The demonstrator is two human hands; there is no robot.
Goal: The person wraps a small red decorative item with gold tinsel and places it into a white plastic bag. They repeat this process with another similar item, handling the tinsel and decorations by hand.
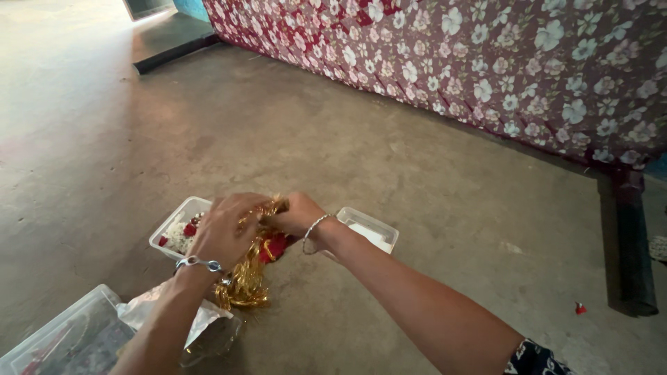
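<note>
**Two hands gripping a gold and red garland above a concrete floor**

A garland [251, 274] of shiny gold tinsel, bunched and crinkled, hangs in a loose cluster with a red flower-like piece set into its right side. Its top is gathered up between the two hands, and its lower end trails down to the floor just in front of the person.

The left hand [224, 230], with a silver bangle at the wrist, is closed over the upper left part of the garland, fingers curled down around the gold strands. The right hand [297, 214], also wearing a thin bangle, is pinched shut on the garland's top, meeting the left hand so that their fingertips nearly touch. The garland hangs below and between both hands, partly hidden by the left one.

Behind the hands, on the grey floor [361, 146], a white plastic tub [182, 212] holds red and white bits, and a second white tub [372, 230] sits just to the right of the right wrist. At the lower left lies a clear plastic box [62, 337] with crumpled clear wrapping [208, 326] beside it. A dark red cloth with pale flowers [486, 62] hangs across the background.
</note>
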